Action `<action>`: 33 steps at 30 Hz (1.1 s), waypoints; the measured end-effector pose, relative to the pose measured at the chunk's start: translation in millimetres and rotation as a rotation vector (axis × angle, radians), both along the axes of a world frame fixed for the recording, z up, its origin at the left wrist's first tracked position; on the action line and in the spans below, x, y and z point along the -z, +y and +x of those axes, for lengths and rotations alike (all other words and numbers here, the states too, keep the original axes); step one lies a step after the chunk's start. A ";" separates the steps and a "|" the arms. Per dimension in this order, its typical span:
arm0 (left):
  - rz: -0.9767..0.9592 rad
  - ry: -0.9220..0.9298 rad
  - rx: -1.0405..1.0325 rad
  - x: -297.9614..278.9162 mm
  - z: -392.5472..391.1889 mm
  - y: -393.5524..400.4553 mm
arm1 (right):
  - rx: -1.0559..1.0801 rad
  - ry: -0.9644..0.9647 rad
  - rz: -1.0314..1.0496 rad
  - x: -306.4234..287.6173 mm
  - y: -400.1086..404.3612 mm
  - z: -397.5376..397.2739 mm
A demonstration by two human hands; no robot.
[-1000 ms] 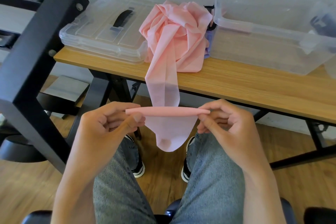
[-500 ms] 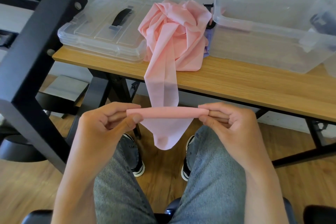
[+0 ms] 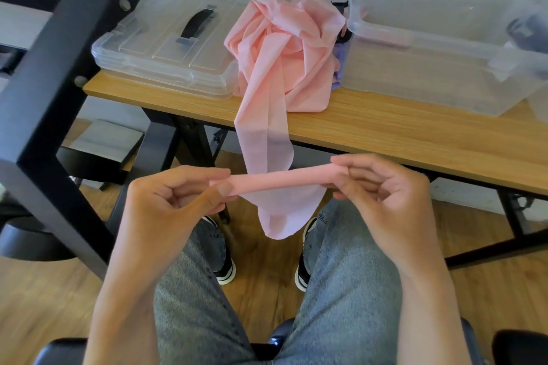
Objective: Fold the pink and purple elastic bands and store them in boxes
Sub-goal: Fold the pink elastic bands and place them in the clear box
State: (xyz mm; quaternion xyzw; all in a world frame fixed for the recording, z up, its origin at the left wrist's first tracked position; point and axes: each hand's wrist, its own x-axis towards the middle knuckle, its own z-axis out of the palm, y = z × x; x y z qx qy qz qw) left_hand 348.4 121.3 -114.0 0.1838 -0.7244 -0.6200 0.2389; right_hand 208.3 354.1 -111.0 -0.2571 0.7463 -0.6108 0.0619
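A long pink elastic band (image 3: 281, 47) lies bunched on the wooden table (image 3: 385, 133) and hangs over its front edge down to my hands. Its lower end is rolled into a short tube held level above my knees. My left hand (image 3: 175, 195) pinches the tube's left end and my right hand (image 3: 376, 184) pinches the right end. A loose flap of the band hangs below the roll. A bit of purple band (image 3: 338, 68) shows behind the pink heap. An open clear plastic box (image 3: 430, 47) stands at the right on the table.
A clear box lid with a black handle (image 3: 169, 47) lies on the table's left part. A black metal frame (image 3: 50, 83) stands close on my left. A dark object (image 3: 527, 29) sits at the box's far right end. My legs and shoes are below, over a wooden floor.
Both hands have kept rolling the pink end; the roll looks slightly thicker and its right end has risen a little. The hanging flap below has stayed about the same.
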 end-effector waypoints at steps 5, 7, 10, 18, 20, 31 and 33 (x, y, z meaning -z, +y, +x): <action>-0.065 -0.059 0.033 0.5 1.4 -4.5 | 0.013 0.032 0.110 3.2 2.6 -4.2; -0.074 -0.073 0.041 1.3 0.9 -4.2 | 0.017 0.069 0.142 3.0 2.5 -4.3; -0.078 -0.071 0.051 2.1 -0.4 -2.1 | 0.001 0.086 0.133 1.4 1.4 -3.3; -0.016 0.025 -0.028 0.9 -5.3 2.5 | -0.074 -0.058 -0.033 -7.1 2.3 1.0; -0.015 0.038 -0.047 -0.4 -5.2 3.8 | -0.074 -0.056 -0.046 -8.2 2.2 1.7; 0.053 0.065 -0.092 -4.1 -5.6 6.9 | -0.080 0.075 0.212 -7.6 2.1 1.6; 0.006 0.022 -0.057 -4.4 -3.8 4.9 | -0.070 0.076 0.200 -7.7 2.9 1.5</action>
